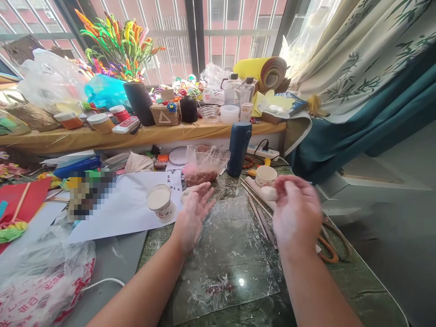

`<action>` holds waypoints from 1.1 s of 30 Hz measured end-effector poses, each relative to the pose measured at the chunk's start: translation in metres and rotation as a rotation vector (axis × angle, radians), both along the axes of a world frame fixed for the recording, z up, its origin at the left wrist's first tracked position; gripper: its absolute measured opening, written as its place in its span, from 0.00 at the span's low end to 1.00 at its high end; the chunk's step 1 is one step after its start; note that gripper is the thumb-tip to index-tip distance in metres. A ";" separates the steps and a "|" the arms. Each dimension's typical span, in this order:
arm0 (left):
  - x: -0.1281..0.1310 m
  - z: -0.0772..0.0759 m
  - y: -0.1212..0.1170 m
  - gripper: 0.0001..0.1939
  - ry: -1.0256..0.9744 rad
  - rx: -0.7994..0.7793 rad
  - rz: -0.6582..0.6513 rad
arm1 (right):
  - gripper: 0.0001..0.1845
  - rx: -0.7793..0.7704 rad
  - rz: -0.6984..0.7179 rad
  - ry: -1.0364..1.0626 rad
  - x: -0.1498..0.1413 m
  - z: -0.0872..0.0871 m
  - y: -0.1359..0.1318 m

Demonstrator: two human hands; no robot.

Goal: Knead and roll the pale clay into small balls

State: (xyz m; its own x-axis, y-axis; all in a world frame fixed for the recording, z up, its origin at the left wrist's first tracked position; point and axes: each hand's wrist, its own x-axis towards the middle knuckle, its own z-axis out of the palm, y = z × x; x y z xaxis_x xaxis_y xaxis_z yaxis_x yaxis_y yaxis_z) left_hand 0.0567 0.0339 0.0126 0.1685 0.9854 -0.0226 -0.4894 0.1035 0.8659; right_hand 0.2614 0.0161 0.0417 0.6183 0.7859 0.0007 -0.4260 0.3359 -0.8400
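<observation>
My left hand is open, palm turned up and fingers stretched out, above the left edge of a clear plastic sheet smeared with pale scraps. Beside it, on white paper, a paper cup appears to have a whitish top. My right hand is raised over the sheet's right side, its fingers closed on a small pale lump that looks like clay. Just beyond that hand stands another paper cup. Thin sticks lie beneath it, partly hidden by the hand.
A dark blue bottle stands behind the sheet, near a clear bag of reddish-brown material. Orange-handled scissors lie by the right wrist. At left are white paper and a crumpled plastic bag. Jars and bottles crowd the windowsill.
</observation>
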 end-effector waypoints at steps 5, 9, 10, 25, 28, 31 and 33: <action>0.009 -0.007 -0.001 0.18 -0.070 -0.272 -0.080 | 0.09 -0.087 0.090 -0.260 -0.037 -0.022 -0.001; 0.013 -0.011 -0.004 0.17 -0.016 -0.218 -0.057 | 0.10 -0.165 0.252 -0.315 -0.046 -0.033 -0.001; 0.012 -0.012 -0.004 0.18 -0.006 -0.208 -0.056 | 0.11 -0.175 0.191 -0.384 -0.040 -0.033 -0.001; -0.001 -0.006 0.007 0.22 -0.195 -0.349 -0.110 | 0.19 -0.236 0.237 -1.186 -0.017 -0.049 0.010; -0.005 0.001 0.005 0.24 -0.228 -0.276 -0.199 | 0.22 -0.189 0.282 -0.638 -0.028 -0.044 0.006; -0.008 0.011 0.000 0.30 -0.250 -0.179 -0.360 | 0.21 -0.212 0.465 -0.131 -0.041 -0.039 0.003; -0.009 0.018 -0.004 0.35 -0.239 -0.140 -0.471 | 0.18 -0.234 0.593 0.019 -0.046 -0.034 0.001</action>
